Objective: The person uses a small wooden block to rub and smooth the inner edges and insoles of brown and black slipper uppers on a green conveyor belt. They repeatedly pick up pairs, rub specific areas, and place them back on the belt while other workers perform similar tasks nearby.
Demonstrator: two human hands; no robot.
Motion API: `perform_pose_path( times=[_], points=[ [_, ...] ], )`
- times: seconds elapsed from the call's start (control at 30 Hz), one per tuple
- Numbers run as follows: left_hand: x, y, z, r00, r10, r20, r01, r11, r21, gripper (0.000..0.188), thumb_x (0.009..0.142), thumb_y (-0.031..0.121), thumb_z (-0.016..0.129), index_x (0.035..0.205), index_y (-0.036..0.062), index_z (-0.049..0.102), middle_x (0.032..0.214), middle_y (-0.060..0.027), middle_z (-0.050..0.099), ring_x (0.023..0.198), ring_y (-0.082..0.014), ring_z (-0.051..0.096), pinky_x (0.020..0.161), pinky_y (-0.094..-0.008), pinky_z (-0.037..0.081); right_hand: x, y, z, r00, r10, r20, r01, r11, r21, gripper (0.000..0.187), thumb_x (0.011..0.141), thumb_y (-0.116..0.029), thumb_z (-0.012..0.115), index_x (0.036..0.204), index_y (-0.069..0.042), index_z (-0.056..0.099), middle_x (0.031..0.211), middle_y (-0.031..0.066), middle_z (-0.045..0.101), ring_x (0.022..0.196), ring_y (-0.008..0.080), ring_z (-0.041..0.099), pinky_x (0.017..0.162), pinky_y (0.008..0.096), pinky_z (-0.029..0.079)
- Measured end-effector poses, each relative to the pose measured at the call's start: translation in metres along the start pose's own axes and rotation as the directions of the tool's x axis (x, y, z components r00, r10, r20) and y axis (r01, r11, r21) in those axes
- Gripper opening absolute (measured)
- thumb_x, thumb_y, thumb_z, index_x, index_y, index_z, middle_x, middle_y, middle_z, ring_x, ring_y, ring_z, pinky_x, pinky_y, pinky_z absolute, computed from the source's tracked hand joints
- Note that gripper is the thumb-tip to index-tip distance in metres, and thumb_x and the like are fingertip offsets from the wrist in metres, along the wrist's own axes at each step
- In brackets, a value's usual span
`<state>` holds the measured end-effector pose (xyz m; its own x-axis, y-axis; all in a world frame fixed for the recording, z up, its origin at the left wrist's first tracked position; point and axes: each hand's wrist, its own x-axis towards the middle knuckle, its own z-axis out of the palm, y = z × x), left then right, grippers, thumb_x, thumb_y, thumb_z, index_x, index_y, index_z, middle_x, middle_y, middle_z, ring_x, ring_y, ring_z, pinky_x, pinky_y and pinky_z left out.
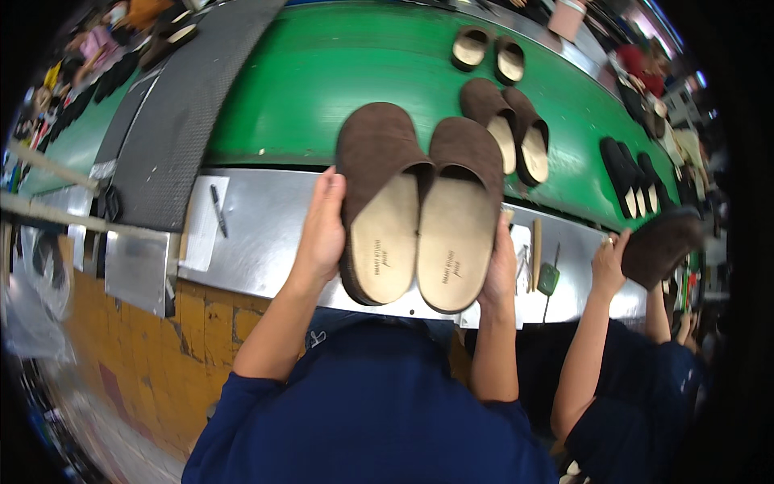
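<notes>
Side by side before me I hold a pair of brown clogs with beige insoles, toes pointing away and footbeds facing up. My left hand (324, 230) grips the outer side of the left clog (379, 157), its fingers partly hidden by the shoe. Around the outer edge of the right clog (465, 153) closes my right hand (501, 270); most of its fingers are out of sight. The inner sides of the two clogs touch or nearly touch. Both are raised over the metal ledge (262, 242) of the belt.
Beyond the ledge runs a green conveyor belt (298, 89) carrying more brown clogs (528, 137) and black ones (621, 173). A pen (218, 210) lies on paper at left; a green-handled tool (549, 278) lies at right. Close on my right, a co-worker's hand (609, 262) holds a brown clog (661, 246).
</notes>
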<state>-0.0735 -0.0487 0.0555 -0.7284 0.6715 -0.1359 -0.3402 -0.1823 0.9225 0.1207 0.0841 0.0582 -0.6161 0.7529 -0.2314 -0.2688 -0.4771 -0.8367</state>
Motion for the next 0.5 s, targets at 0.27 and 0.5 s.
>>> perform_pose_path(
  times=[0.27, 0.5],
  points=[
    [-0.019, 0.022, 0.007, 0.974, 0.038, 0.223, 0.061, 0.905, -0.421, 0.048, 0.106, 0.030, 0.034, 0.147, 0.0047, 0.034, 0.147, -0.0127, 0.044, 0.133, -0.0228, 0.046, 0.112, -0.0382, 0.037, -0.007, 0.027, -0.033, 0.963, -0.086, 0.255, -0.037, 0.898, 0.439, 0.062, 0.102, -0.050, 0.036, 0.144, -0.004, 0.041, 0.137, 0.0152, 0.055, 0.119, 0.0318, 0.060, 0.100, 0.0457, 0.051],
    [-0.007, -0.052, -0.035, 0.939, -0.192, 0.285, 0.306, 0.845, -0.439, 0.049, 0.106, 0.028, 0.036, 0.149, 0.0038, 0.032, 0.148, -0.0136, 0.043, 0.131, -0.0261, 0.048, 0.110, -0.0396, 0.042, -0.011, 0.046, -0.020, 0.957, 0.057, 0.284, -0.183, 0.879, 0.441, 0.056, 0.104, -0.039, 0.041, 0.149, -0.006, 0.034, 0.148, 0.0104, 0.045, 0.132, 0.0255, 0.048, 0.110, 0.0404, 0.041]
  ],
)
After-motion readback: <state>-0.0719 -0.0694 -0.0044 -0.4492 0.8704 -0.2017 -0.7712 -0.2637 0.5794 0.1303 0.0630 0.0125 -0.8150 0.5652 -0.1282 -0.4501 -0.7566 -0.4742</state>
